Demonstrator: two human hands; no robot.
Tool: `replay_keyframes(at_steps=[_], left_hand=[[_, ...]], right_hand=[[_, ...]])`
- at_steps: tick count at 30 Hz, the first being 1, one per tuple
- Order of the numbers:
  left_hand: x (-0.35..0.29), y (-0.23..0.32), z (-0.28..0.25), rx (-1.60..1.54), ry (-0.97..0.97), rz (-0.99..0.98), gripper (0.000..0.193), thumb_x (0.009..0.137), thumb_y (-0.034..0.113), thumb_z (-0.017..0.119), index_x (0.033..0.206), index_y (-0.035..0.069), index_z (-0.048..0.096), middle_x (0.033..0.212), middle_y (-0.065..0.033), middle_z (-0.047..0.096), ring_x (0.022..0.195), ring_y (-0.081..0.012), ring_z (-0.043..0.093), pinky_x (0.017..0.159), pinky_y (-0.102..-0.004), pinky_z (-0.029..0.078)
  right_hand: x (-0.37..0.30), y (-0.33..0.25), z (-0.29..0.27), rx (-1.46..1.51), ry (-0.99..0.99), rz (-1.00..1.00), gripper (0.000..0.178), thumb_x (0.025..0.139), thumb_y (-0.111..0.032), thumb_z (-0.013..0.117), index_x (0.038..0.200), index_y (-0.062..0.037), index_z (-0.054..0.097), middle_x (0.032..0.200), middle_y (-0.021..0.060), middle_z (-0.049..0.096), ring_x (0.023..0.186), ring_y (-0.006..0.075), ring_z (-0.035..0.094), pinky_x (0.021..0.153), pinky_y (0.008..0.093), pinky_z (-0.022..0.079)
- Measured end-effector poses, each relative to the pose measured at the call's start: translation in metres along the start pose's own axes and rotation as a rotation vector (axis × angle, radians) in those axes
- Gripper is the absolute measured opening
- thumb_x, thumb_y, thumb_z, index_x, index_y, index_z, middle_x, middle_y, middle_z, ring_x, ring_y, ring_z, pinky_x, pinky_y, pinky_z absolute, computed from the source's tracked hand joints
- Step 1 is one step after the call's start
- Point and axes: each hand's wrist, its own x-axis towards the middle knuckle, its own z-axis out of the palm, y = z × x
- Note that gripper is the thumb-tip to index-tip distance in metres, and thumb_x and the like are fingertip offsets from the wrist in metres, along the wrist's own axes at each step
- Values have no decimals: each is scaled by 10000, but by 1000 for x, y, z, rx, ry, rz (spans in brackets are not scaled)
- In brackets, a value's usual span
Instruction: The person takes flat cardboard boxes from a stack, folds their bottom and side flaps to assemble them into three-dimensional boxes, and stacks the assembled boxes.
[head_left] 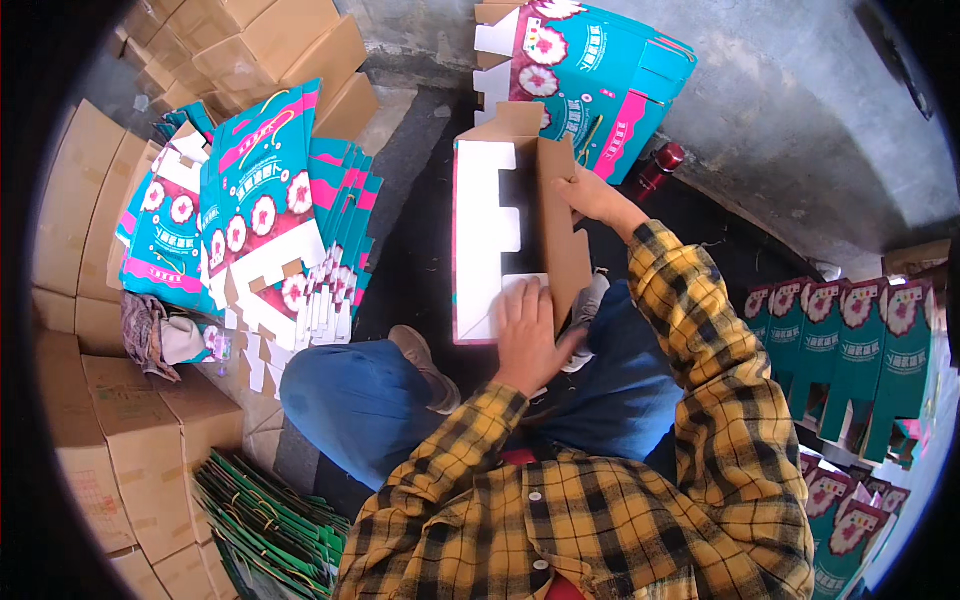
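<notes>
A partly folded cardboard box (487,230) stands over my lap, with a notched white panel on its left, a brown wall on its right and a dark opening between them. My left hand (532,335) lies at the box's near end. Its fingers are stretched over the white panel, somewhat blurred, and the thumb points right, toward the brown wall. At the far right corner my right hand (600,203) grips the brown wall; part of its fingers is hidden behind the board.
Flat teal and magenta cartons (262,190) are piled at the left, with more cartons (610,60) against the far wall. A red bottle (660,170) stands near them. Folded boxes (850,340) line the right. Brown boxes (130,440) and green corded bags or cartons (270,525) lie lower left.
</notes>
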Motion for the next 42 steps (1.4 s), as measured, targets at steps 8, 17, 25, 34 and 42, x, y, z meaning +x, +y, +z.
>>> replay_keyframes(at_steps=[8, 17, 25, 34, 42], left_hand=[[-38, -43, -25, 93, 1, -29, 445, 746, 22, 576, 1182, -63, 544, 1271, -185, 513, 1224, -361, 435, 1072, -463, 304], [-66, -94, -64, -50, 55, -155, 300, 840, 61, 548, 1121, -37, 588, 1182, -190, 583, 1145, -366, 502, 1012, -443, 356], [-45, -92, -49, 353, 339, -275, 523, 863, 88, 581, 1342, -39, 415, 1341, -241, 439, 1256, -349, 431, 1066, -464, 310], [-44, -87, -46, 258, 54, -113, 584, 809, 294, 684, 1259, -26, 494, 1337, -205, 477, 1277, -342, 420, 1086, -459, 293], [-46, -88, -45, 167, 5, -126, 518, 826, 269, 663, 1230, -18, 511, 1269, -201, 517, 1201, -358, 471, 1027, -433, 362]], right_hand=[[-15, -18, -59, 154, 215, -87, 899, 874, -730, 360, 1373, 16, 406, 1314, 156, 502, 1184, 272, 507, 1014, 425, 374], [4, 2, -23, -156, -286, -96, 847, 917, -688, 274, 1194, 37, 611, 1194, 204, 614, 1144, 285, 555, 1030, 352, 366], [-32, -19, 14, -810, -48, -725, 717, 809, -450, 670, 1362, -60, 434, 1390, 180, 430, 1246, 369, 448, 1051, 408, 360], [-27, -5, 38, -1110, -307, -811, 649, 711, -325, 752, 1268, -95, 512, 1309, 118, 505, 1223, 313, 475, 1006, 416, 397], [-23, 1, 36, -1079, -441, -738, 549, 779, -359, 707, 1218, -61, 567, 1302, 142, 529, 1221, 325, 478, 1022, 415, 394]])
